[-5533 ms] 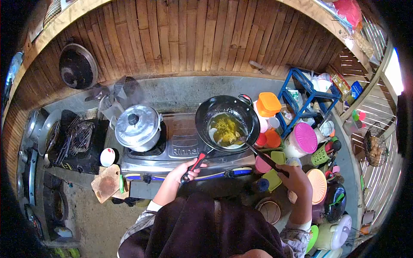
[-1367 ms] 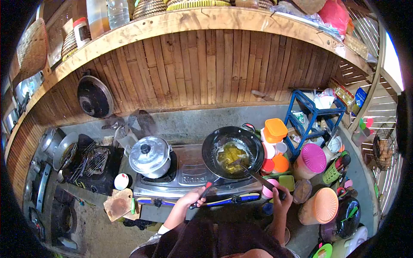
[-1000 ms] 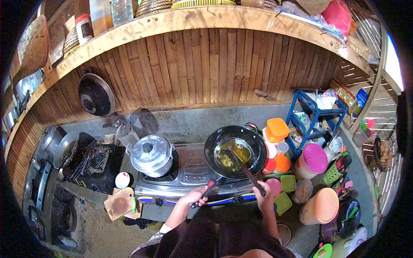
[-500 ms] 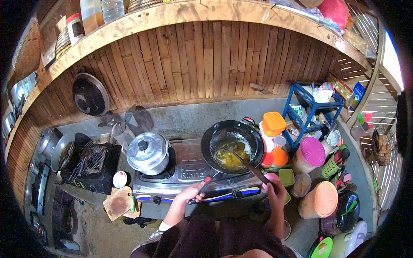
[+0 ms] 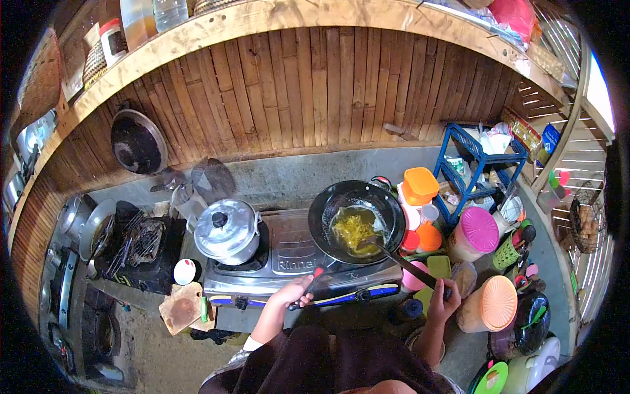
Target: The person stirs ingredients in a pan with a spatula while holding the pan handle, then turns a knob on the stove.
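Note:
A black wok (image 5: 321, 230) sits on the right burner of the stove (image 5: 289, 244), with yellowish food (image 5: 354, 228) in oil inside it. My left hand (image 5: 295, 293) is closed around the wok's black and red handle (image 5: 315, 278), in front of the stove. In my right hand (image 5: 442, 302) is the dark handle of a spatula (image 5: 410, 267). Its blade end lies down in the oil at the wok's lower right, partly hidden by the liquid.
A lidded aluminium pot (image 5: 226, 238) stands on the left burner. Plastic tubs, including an orange container (image 5: 420, 186) and a pink-lidded jar (image 5: 477, 231), crowd the right side. Left are a charred grill (image 5: 144, 240) and a cutting board (image 5: 182, 310) with a green-handled knife (image 5: 204, 308).
My right hand has moved right, and the spatula has shifted from the wok's middle toward its lower right. The yellow food now looks gathered in a clump. My left hand keeps its hold.

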The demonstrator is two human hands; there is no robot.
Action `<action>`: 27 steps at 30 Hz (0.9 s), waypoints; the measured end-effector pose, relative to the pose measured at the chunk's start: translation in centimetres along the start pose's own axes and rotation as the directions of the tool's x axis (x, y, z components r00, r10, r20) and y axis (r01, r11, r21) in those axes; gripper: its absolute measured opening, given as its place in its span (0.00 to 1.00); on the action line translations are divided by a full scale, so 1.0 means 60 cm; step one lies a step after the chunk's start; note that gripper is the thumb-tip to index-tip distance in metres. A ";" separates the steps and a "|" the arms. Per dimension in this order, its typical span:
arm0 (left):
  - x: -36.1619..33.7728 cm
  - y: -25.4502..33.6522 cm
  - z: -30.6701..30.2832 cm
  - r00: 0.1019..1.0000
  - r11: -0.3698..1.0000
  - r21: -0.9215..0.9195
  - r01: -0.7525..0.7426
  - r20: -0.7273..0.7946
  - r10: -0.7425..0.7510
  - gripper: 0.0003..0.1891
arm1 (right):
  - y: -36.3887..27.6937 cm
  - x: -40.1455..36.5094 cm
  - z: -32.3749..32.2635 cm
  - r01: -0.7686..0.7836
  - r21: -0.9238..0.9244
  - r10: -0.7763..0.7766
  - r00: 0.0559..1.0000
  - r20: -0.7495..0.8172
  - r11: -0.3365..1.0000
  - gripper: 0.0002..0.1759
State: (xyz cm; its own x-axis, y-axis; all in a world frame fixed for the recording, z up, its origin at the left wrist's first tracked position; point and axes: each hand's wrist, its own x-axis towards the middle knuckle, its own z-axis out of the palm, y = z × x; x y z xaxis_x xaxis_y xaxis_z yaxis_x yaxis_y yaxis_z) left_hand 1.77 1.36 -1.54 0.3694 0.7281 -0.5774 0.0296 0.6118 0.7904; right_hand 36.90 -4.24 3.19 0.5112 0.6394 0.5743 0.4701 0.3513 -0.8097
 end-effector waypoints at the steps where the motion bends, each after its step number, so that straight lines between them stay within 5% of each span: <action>1: 0.001 -0.002 -0.001 1.000 1.000 0.000 0.000 -0.001 0.000 0.19 | -0.006 0.001 0.004 0.010 -0.007 -0.010 1.000 0.029 1.000 0.06; 4: 0.006 -0.006 -0.005 1.000 1.000 -0.015 0.018 0.003 -0.018 0.19 | 0.022 -0.006 0.024 0.126 -0.094 -0.121 0.991 0.063 0.988 0.05; 6: 0.010 -0.010 -0.009 0.999 1.000 0.008 0.013 0.032 -0.013 0.18 | 0.051 -0.015 0.034 0.062 -0.133 -0.051 0.995 0.082 0.989 0.04; 10: 0.008 -0.006 -0.006 1.000 1.000 0.012 0.007 0.020 -0.008 0.17 | 0.027 -0.031 0.072 -0.227 0.138 0.197 0.960 0.200 0.964 0.09; 12: 0.009 -0.006 -0.006 1.000 1.000 0.009 -0.001 0.012 0.001 0.15 | 0.020 -0.035 0.080 -0.434 0.172 0.348 0.858 0.378 0.884 0.12; 17: -0.003 0.006 0.002 1.000 1.000 -0.004 -0.009 0.021 0.009 0.15 | 0.035 -0.056 0.106 -0.367 0.017 0.306 0.798 0.519 0.930 0.18; 24: 0.006 -0.003 0.000 1.000 1.000 -0.011 0.011 0.003 -0.011 0.15 | 0.025 -0.039 0.084 -0.381 0.152 0.279 0.848 0.452 0.912 0.13; 27: 0.005 -0.003 0.001 1.000 1.000 0.016 0.006 -0.020 -0.005 0.15 | 0.013 -0.028 0.076 -0.303 0.261 0.237 0.937 0.258 0.917 0.06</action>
State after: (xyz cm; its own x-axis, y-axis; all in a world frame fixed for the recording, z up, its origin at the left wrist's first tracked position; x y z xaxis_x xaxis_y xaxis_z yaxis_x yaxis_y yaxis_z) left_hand 1.96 1.48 -1.83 0.3507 0.7309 -0.5855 0.0462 0.6110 0.7903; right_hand 33.13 -1.94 1.06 0.4044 0.8586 0.3151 0.0884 0.3062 -0.9479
